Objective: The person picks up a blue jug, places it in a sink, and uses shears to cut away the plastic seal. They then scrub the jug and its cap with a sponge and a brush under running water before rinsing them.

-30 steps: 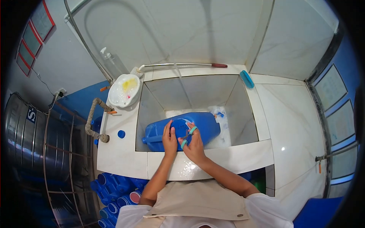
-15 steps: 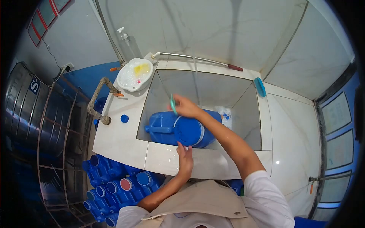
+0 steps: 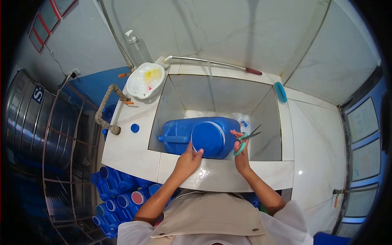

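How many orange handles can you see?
3: an orange handle beside the white basin, a second handle just below it in view, a third handle far right. More may be hidden.

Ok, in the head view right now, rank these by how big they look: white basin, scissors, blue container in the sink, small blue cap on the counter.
Largest to smallest:
1. Blue container, partly covered by a hand
2. White basin
3. Scissors, long but thin
4. Small blue cap
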`<state>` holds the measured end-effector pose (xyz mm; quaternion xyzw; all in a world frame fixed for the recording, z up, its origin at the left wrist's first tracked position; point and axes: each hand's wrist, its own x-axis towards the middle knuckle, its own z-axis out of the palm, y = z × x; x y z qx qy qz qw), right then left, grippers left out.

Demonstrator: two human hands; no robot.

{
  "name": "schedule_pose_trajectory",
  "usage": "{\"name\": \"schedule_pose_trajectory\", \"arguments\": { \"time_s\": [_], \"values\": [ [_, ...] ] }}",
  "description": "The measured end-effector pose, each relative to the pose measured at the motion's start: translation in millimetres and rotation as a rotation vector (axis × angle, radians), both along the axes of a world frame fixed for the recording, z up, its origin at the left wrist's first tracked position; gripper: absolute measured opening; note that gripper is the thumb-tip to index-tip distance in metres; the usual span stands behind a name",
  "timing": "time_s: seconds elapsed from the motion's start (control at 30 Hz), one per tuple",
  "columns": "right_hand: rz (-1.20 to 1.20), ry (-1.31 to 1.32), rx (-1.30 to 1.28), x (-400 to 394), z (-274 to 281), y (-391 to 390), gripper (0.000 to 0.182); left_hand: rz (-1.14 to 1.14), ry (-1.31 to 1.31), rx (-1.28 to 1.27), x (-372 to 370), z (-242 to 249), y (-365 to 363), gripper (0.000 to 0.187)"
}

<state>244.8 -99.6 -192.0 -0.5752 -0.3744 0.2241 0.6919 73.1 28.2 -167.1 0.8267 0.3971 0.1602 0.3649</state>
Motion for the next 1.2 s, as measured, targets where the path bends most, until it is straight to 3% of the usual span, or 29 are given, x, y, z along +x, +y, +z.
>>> {"name": "schedule_pose_trajectory", "arguments": {
  "time_s": [0.07, 0.1, 0.13, 0.2, 0.23, 0.27, 0.37, 0.4, 0.43, 0.47, 0.5, 0.53, 0.63, 0.67, 0.73, 0.8, 0.83, 0.87, 0.9, 1.03, 1.13, 1.2],
  "values": [
    [-0.029, 0.019, 0.009, -6.9, -6.5, -7.3, 0.041, -0.076, 0.2, -0.371, 3.0, 51.1, 4.5, 0.066],
    [-0.017, -0.054, 0.005, -14.4, -4.2, -5.4, 0.042, -0.067, 0.161, -0.098, 9.2, 39.6, 21.0, 0.062],
    [-0.001, -0.134, 0.006, -20.1, -1.1, -0.6, 0.043, -0.073, 0.157, -0.093, 20.6, 24.7, 31.6, 0.062],
    [0.036, -0.126, 0.002, -32.8, -1.2, 13.4, 0.045, -0.101, -0.312, 0.213, 40.4, -9.5, 49.1, 0.054],
    [-0.008, -0.195, -0.031, -39.3, 3.6, 23.6, 0.045, -0.066, -0.266, 0.011, 45.2, -33.4, 48.1, 0.051],
    [-0.056, -0.262, -0.061, -41.8, 8.6, 33.5, 0.044, 0.039, -0.259, 0.052, 45.3, -36.2, 35.2, 0.052],
    [-0.028, -0.454, -0.218, -26.4, 28.1, 67.3, 0.044, 0.163, -0.143, -0.153, 34.1, -22.0, 14.8, 0.056],
    [-0.024, -0.455, -0.214, -19.4, 39.8, 78.7, 0.044, 0.276, -0.257, -0.475, 30.7, -17.4, 10.8, 0.055],
    [0.144, -0.434, -0.392, -12.2, 55.4, 90.8, 0.041, 0.387, -0.372, -0.796, 26.6, -12.2, 8.3, 0.053],
    [0.316, -0.411, -0.571, -5.2, 66.7, 102.5, 0.038, 0.394, -0.378, -0.792, 20.1, -7.2, 4.9, 0.053],
    [0.327, -0.416, -0.567, 2.9, 65.3, 117.0, 0.038, 0.379, -0.555, -1.068, 12.7, -2.2, 1.4, 0.049],
    [0.519, -0.297, -0.513, 11.2, 56.7, 134.2, 0.038, 0.351, -0.735, -1.341, 7.5, 4.2, -0.1, 0.045],
    [0.933, -0.095, -0.426, 12.7, 52.7, 176.0, 0.035, 0.521, -0.863, -1.539, -3.0, 25.1, -6.1, 0.038],
    [1.139, -0.018, -0.392, 7.2, 53.7, 187.1, 0.032, 0.528, -0.873, -1.531, -6.6, 29.7, -4.1, 0.038],
    [1.089, -0.085, -0.315, -10.1, 64.6, 189.7, 0.03, 0.488, -1.026, -1.148, -20.4, 39.9, 9.3, 0.039],
    [0.71, 0.186, -0.031, -17.2, 85.5, 183.2, 0.026, 0.508, -1.006, -1.004, -31.3, 46.9, 33.2, 0.034],
    [0.724, 0.178, -0.028, -18.7, 98.8, 175.6, 0.026, 0.401, -1.023, -0.899, -34.2, 51.0, 42.9, 0.033],
    [0.584, 0.384, 0.044, -20.1, 111.9, 164.2, 0.024, 0.29, -1.026, -0.794, -35.1, 55.5, 50.3, 0.031],
    [0.434, 0.587, 0.12, -18.7, 118.1, 154.6, 0.023, 0.275, -1.146, -0.752, -28.8, 61.1, 53.2, 0.027],
    [0.465, 0.561, -0.023, 2.8, 115.0, 120.0, 0.026, 0.182, -1.309, -0.779, -9.7, 66.5, 68.5, 0.034],
    [0.541, 0.521, 0.031, 18.9, 125.8, 101.0, 0.027, -0.032, -1.123, -0.787, -4.2, 76.5, 74.1, 0.046],
    [0.716, 0.218, -0.029, 30.2, 132.8, 90.2, 0.03, -0.31, -0.696, -0.344, -2.7, 96.2, 85.7, 0.053]
  ]
}}
